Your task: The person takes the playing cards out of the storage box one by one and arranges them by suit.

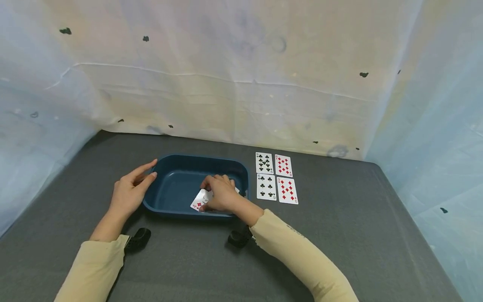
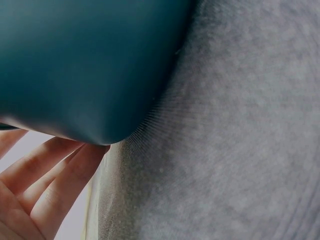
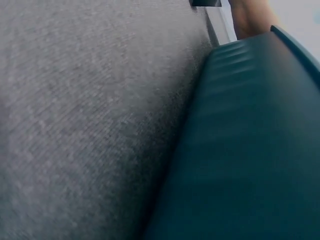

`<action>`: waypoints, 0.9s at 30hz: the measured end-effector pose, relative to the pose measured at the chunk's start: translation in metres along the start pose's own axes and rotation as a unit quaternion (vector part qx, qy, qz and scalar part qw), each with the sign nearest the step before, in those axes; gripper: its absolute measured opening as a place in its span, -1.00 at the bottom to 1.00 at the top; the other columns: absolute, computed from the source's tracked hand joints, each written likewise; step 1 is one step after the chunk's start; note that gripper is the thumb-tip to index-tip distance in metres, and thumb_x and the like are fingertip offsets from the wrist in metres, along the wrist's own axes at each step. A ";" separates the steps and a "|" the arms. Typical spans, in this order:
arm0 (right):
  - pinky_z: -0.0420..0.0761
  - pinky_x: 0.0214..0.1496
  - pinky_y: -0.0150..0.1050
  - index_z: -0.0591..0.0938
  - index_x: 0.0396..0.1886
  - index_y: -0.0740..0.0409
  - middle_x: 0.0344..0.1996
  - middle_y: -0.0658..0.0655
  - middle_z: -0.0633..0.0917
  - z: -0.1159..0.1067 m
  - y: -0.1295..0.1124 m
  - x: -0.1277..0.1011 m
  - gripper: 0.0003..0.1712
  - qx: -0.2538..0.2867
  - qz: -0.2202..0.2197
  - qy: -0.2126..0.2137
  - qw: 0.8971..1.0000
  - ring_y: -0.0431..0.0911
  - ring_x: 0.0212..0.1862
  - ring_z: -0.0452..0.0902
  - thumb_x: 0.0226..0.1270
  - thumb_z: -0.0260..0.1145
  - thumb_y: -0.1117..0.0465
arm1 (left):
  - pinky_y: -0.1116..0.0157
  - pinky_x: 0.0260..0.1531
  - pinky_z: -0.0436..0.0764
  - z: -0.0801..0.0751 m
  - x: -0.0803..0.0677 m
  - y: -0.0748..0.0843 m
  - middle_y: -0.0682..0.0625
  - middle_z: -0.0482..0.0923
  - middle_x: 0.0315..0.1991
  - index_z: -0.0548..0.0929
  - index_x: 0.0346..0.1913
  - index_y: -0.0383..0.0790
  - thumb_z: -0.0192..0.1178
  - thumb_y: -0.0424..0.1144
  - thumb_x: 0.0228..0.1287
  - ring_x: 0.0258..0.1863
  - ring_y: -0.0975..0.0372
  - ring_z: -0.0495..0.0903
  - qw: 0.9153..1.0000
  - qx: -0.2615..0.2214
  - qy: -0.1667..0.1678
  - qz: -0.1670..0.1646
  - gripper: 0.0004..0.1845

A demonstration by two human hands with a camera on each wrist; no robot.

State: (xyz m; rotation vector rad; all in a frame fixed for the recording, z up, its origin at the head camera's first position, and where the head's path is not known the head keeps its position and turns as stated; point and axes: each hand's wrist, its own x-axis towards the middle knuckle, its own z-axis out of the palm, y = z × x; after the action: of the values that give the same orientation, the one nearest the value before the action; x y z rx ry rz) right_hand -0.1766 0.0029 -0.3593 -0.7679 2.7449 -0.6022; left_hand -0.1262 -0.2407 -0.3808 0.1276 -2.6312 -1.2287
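A dark blue plastic tub (image 1: 177,161) stands on the grey cloth-covered table (image 1: 339,235). My right hand (image 1: 219,193) reaches inside the tub and pinches a diamond playing card (image 1: 198,201) lying against its near wall. My left hand (image 1: 132,188) rests with straight fingers (image 2: 47,175) against the tub's left outer wall (image 2: 90,65). The right wrist view shows only the tub's outer side (image 3: 250,150) and the table cloth (image 3: 85,115).
Several playing cards (image 1: 276,178) lie face up in a two-by-two block to the right of the tub: two of clubs, two of diamonds. A pale sheet (image 1: 234,84) hangs behind and at both sides of the table.
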 end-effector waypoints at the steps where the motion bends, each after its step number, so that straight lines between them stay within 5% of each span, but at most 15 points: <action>1: 0.18 -0.07 -0.23 0.60 -0.06 -0.02 -0.12 -0.02 0.60 0.000 0.000 0.000 -0.49 0.005 -0.007 0.008 1.000 -0.11 -0.08 0.33 -0.03 0.58 0.06 | 0.25 -0.46 0.33 0.000 0.000 0.000 -0.30 0.61 0.05 0.34 0.41 0.13 -0.05 0.09 0.46 -0.39 0.13 0.45 1.000 0.000 0.000 0.000 -0.49; 8: 0.14 -0.09 -0.23 0.59 -0.35 0.03 -0.34 -0.04 0.66 -0.001 0.000 0.001 -0.90 0.046 -0.069 0.058 0.995 -0.16 -0.22 0.34 0.19 0.35 0.28 | 0.23 -0.42 0.33 -0.001 -0.001 -0.001 -0.32 0.59 0.07 0.33 0.41 0.11 -0.06 0.08 0.47 -0.17 0.00 0.54 1.000 -0.005 -0.003 0.001 -0.49; 12: 0.14 -0.02 -0.16 0.69 -0.42 0.03 -0.35 -0.03 0.67 -0.002 0.001 0.000 -0.86 0.089 -0.102 0.063 0.989 -0.15 -0.18 0.35 0.28 0.24 0.32 | 0.23 -0.41 0.33 -0.001 -0.001 0.000 -0.32 0.59 0.07 0.34 0.41 0.11 -0.06 0.07 0.47 -0.13 -0.04 0.55 1.000 -0.006 -0.002 0.001 -0.49; 20: 0.46 -0.05 -0.32 0.71 -0.03 0.14 -0.05 0.11 0.61 -0.010 0.002 0.001 -0.74 0.251 -0.112 0.073 0.959 -0.03 -0.03 0.49 0.32 0.25 0.32 | 0.22 -0.39 0.34 0.000 0.000 -0.001 -0.33 0.59 0.06 0.35 0.41 0.08 -0.05 0.06 0.47 -0.13 -0.05 0.56 1.000 -0.003 0.000 0.005 -0.49; 27: 0.54 -0.07 -0.41 0.55 0.22 0.18 0.10 0.19 0.45 -0.012 0.001 0.002 -0.49 0.340 -0.075 0.166 0.923 0.02 0.00 0.54 0.24 0.30 0.42 | 0.25 -0.42 0.32 0.001 -0.001 -0.001 -0.31 0.60 0.06 0.34 0.41 0.10 -0.05 0.07 0.47 -0.22 0.04 0.52 1.000 -0.004 0.000 0.006 -0.50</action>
State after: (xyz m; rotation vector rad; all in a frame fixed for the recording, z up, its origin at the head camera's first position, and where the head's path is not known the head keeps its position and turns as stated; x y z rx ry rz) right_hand -0.1821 0.0065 -0.3493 -0.7396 2.4558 -1.7329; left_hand -0.1259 -0.2408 -0.3823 0.1100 -2.6226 -1.2349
